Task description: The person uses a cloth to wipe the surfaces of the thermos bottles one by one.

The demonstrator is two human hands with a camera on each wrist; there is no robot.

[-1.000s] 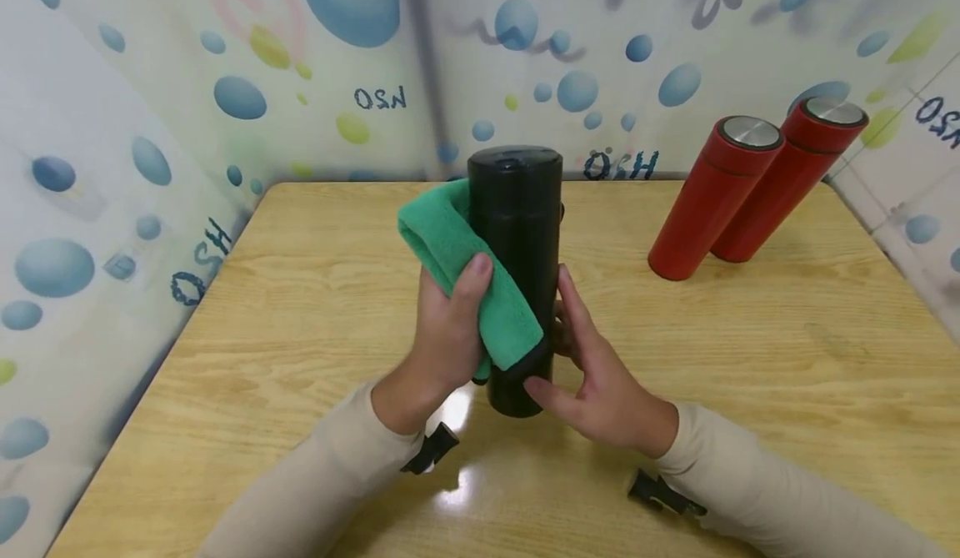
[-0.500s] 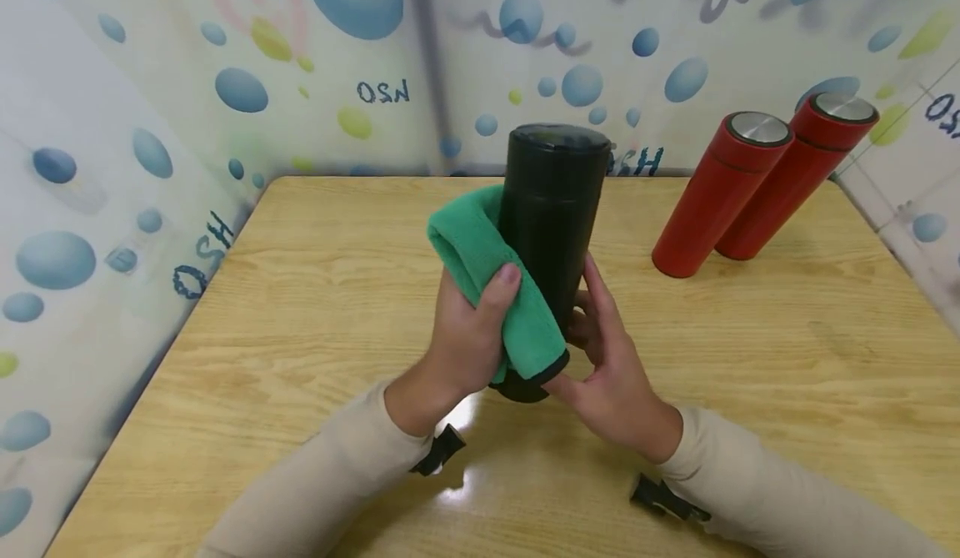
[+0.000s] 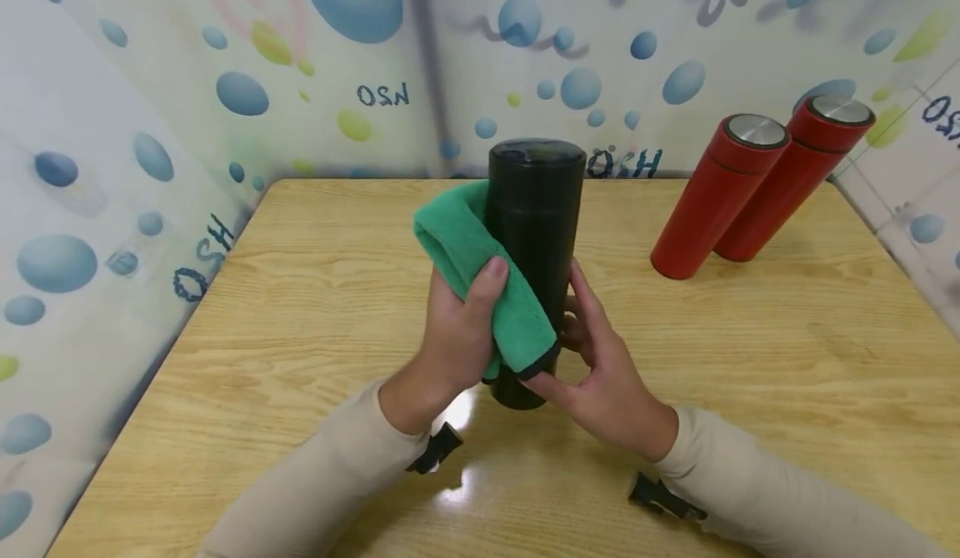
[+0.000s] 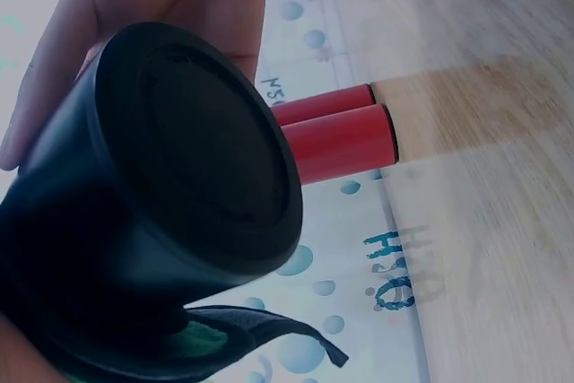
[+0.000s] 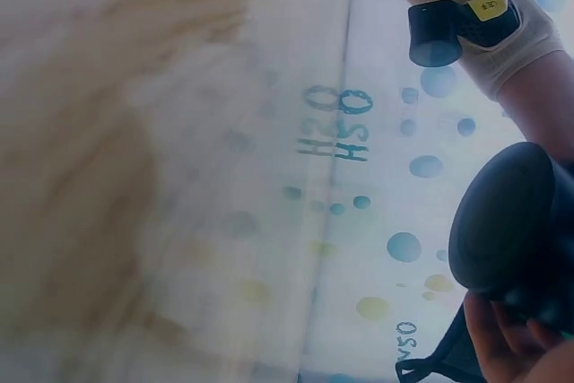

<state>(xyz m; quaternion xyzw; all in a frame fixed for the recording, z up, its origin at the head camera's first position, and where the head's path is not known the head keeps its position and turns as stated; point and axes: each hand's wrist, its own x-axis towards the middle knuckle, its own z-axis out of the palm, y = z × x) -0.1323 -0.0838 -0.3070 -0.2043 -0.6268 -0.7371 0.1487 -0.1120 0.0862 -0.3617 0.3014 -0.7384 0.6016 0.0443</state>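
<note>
A black thermos bottle (image 3: 530, 233) is held off the table, nearly upright with a slight lean to the right. My left hand (image 3: 461, 333) grips a folded green cloth (image 3: 517, 316) with a black edge against the bottle's left side, thumb over the cloth. Low on the right side, my right hand (image 3: 600, 374) holds the bottle between thumb and fingers. The left wrist view looks at the bottle's round dark base (image 4: 211, 141), with the cloth's black edging (image 4: 287, 322) hanging below it. That base (image 5: 502, 217) also shows at the right of the right wrist view.
Two red thermos bottles with silver-topped lids, a nearer one (image 3: 712, 208) and a farther one (image 3: 795, 183), stand at the back right of the wooden table (image 3: 315, 291). A patterned wall (image 3: 315, 116) rises behind the table's back edge.
The black bottle, both hands and cloth shifted right and the bottle leaned right, then came partway back left and more upright. The grips look the same. The red bottles stayed put.
</note>
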